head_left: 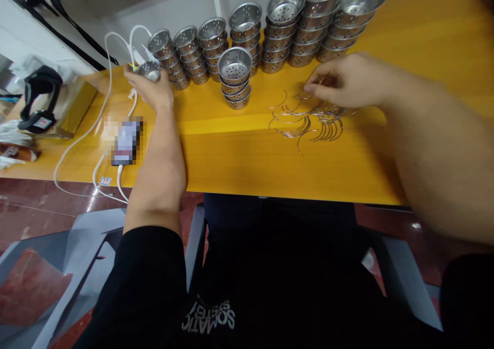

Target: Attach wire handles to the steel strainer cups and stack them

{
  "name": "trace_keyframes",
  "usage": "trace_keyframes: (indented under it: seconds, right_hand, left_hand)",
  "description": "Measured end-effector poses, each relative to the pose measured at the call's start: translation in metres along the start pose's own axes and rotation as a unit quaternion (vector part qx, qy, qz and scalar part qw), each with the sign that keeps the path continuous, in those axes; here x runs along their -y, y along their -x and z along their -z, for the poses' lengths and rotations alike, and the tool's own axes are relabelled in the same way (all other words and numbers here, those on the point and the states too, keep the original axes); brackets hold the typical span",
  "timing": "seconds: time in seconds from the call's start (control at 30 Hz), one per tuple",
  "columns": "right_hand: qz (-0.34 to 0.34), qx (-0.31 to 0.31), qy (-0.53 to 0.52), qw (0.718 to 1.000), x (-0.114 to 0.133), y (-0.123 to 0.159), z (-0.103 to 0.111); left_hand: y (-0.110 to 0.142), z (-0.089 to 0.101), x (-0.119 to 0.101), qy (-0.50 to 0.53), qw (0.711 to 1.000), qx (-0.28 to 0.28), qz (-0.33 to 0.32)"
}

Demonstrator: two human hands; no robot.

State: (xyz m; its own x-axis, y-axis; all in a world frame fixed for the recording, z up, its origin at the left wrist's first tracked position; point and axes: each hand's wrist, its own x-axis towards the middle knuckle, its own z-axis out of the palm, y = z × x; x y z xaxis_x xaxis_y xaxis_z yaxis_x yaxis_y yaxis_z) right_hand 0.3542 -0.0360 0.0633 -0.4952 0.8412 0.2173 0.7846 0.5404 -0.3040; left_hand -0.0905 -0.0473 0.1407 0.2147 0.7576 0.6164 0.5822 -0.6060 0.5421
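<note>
My left hand (151, 84) is closed round a small perforated metal cup (150, 70), held just above the yellow table (239, 153) beside the leftmost stack of cups (170, 55). My right hand (343, 79) reaches over a loose pile of curved wire handles (309, 120); its fingertips are pinched together at the pile's top edge, and what they grip is too small to make out. A short stack of cups (235, 79) stands between the two hands.
Several taller stacks of perforated cups (304, 22) line the table's back edge. A phone (125, 143) with white cables (100, 112) lies left of my forearm. A black headset (38, 102) and a box sit at the far left. Grey chair arms flank my lap.
</note>
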Motion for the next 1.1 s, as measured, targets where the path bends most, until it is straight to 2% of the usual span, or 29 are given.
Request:
trace_keyframes:
  seconds: [0.03,0.1,0.2,0.27,0.37,0.5,0.67,0.73,0.83,0.97,1.1]
  right_hand:
    - [-0.005,0.018,0.017,1.000,-0.005,0.000,0.003]
    - [-0.029,0.061,0.028,0.997,-0.011,0.000,0.010]
    - [-0.083,0.148,-0.013,0.985,-0.008,0.004,0.022]
    - [-0.112,0.196,-0.043,0.973,0.000,0.006,0.027]
    - [-0.130,0.216,-0.046,0.967,0.013,0.005,0.029]
    - [-0.101,0.212,-0.043,0.971,0.021,0.002,0.025]
    - [-0.064,0.194,-0.017,0.979,0.019,0.000,0.018]
    - [-0.046,0.183,-0.010,0.982,0.012,-0.001,0.014]
    - [-0.031,0.144,0.000,0.989,-0.003,-0.003,0.009]
    - [0.028,0.082,-0.003,0.996,-0.021,-0.002,0.007]
    - [0.040,0.054,0.017,0.998,-0.019,0.002,0.011]
  left_hand:
    - [0.003,-0.011,-0.007,0.005,1.000,0.001,0.002]
    - [0.011,-0.044,-0.027,0.016,1.000,0.020,-0.005]
    - [0.021,-0.093,-0.053,0.039,0.997,0.057,-0.021]
    - [0.022,-0.111,-0.061,0.055,0.995,0.074,-0.025]
    - [0.022,-0.118,-0.062,0.074,0.993,0.091,-0.028]
    - [0.036,-0.129,-0.051,0.093,0.988,0.122,-0.024]
    - [0.054,-0.164,-0.017,0.150,0.965,0.212,-0.025]
    - [0.055,-0.171,-0.005,0.169,0.958,0.229,-0.014]
    - [0.052,-0.170,0.000,0.166,0.961,0.220,0.020]
    - [0.049,-0.162,-0.007,0.156,0.964,0.212,0.041]
    - [0.050,-0.159,-0.012,0.134,0.970,0.200,0.038]
